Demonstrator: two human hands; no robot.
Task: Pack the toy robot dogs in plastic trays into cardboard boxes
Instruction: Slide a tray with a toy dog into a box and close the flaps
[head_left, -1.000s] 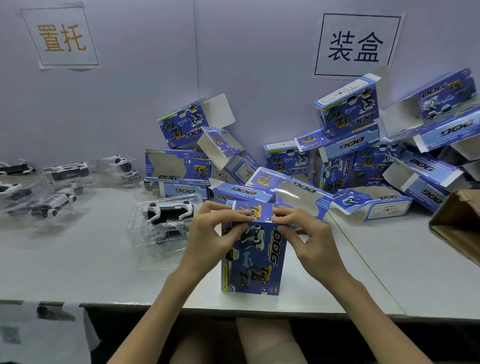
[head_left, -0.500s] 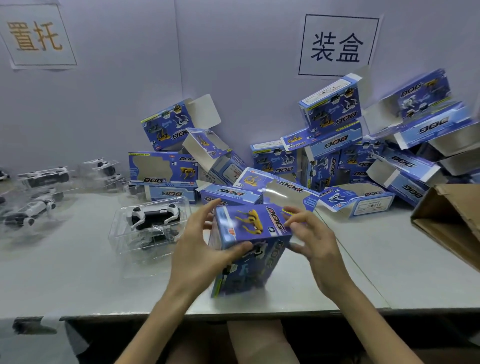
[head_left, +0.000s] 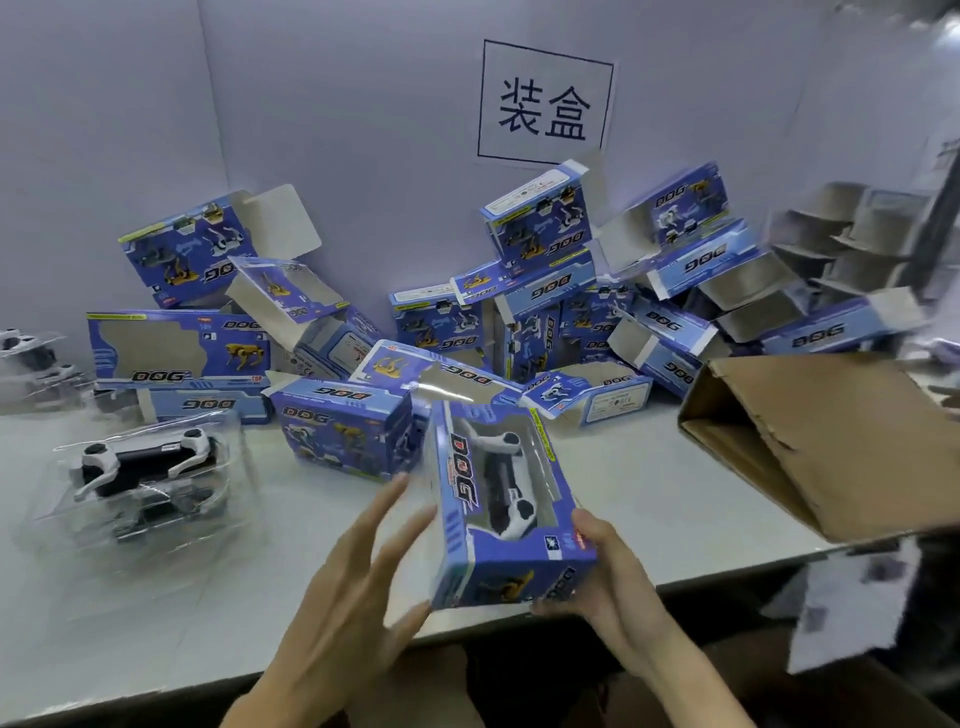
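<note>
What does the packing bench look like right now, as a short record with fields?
held: packed box, white toy dog visible through its window
right hand: grips the box's lower right end
left hand: open, fingers straight, at the box's left side
waiting: trayed dog on the table, left
behind: pile of open boxes
right: brown carton

Soft, even light fills the frame, a little blue, and the wall (head_left: 363, 104) and table (head_left: 649, 483) look pale. Shadows are faint. White shine sits on the clear tray (head_left: 145, 483) at the left. The held box (head_left: 498, 519) looks a bit fuzzy. The right edge is badly smeared, and straight lines bend near the edges.
</note>
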